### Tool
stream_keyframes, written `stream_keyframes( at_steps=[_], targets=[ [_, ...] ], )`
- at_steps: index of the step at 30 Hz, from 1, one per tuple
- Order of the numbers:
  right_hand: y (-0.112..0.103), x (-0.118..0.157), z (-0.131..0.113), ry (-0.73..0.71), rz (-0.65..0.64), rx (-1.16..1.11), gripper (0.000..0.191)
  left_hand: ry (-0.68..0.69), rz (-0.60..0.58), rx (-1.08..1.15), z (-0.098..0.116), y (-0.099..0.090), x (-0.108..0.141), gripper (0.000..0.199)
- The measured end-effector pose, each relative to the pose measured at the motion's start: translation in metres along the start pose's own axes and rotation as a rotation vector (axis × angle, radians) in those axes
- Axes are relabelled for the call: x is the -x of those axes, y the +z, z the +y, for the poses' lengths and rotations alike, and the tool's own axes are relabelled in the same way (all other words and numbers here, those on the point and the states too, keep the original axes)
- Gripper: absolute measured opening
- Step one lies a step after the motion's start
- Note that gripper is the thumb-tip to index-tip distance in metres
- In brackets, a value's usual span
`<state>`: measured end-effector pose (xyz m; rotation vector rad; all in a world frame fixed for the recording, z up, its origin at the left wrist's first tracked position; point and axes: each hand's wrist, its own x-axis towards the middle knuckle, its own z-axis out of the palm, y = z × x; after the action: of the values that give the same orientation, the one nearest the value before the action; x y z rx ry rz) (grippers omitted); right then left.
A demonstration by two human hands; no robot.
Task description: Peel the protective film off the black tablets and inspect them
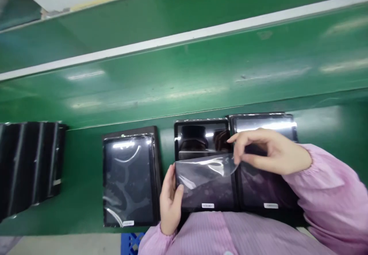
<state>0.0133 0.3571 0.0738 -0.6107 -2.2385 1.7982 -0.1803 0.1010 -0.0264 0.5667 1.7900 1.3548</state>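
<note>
A black tablet [207, 195] lies in front of me with a white label near its lower edge. Clear protective film [205, 167] is lifted off its upper part and folds down over the middle. My right hand [261, 151] pinches the film's corner between thumb and fingers, above the tablet's right edge. My left hand [170, 203] holds the tablet's left edge, its thumb on the front near the film. Partly under my right hand and forearm lies another tablet [255, 186], touching the first one's right side.
To the left lies a film-covered tablet [128, 182] on top of another dark slab. Several dark tablets [30, 163] overlap in a row at the far left. A white strip [184, 36] crosses the green bench [83, 170]. Below the bench edge shows a blue crate [130, 243].
</note>
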Motion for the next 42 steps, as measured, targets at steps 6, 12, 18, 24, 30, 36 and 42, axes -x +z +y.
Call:
stream_keyframes(
  at_steps=[6, 12, 18, 24, 30, 36, 42],
  targets=[
    [0.019, 0.014, -0.033, -0.056, -0.370, -0.056, 0.022, -0.070, 0.103, -0.091, 0.003, -0.002, 0.001, 0.053],
    [0.048, 0.033, -0.041, -0.213, -0.387, -0.097, 0.034, -0.118, 0.106, -0.117, 0.007, -0.002, 0.003, 0.060],
    [0.087, 0.047, -0.033, -0.359, -0.192, -0.161, 0.035, -0.068, 0.129, -0.164, 0.014, 0.002, 0.002, 0.057],
    [0.113, 0.063, -0.020, -0.464, -0.170, -0.291, 0.025, -0.021, 0.190, -0.166, 0.013, 0.004, -0.003, 0.056],
    [0.088, 0.061, -0.029, -0.460, -0.110, -0.352, 0.035, 0.048, 0.159, -0.180, 0.015, 0.003, -0.006, 0.051],
    [0.042, 0.024, -0.045, -0.175, 0.328, -0.163, 0.033, 0.094, 0.125, -0.200, 0.014, 0.003, -0.009, 0.054],
    [0.025, -0.030, -0.027, 0.141, 0.428, -0.396, 0.030, 0.172, 0.140, -0.168, 0.010, 0.005, -0.009, 0.041]
  ],
)
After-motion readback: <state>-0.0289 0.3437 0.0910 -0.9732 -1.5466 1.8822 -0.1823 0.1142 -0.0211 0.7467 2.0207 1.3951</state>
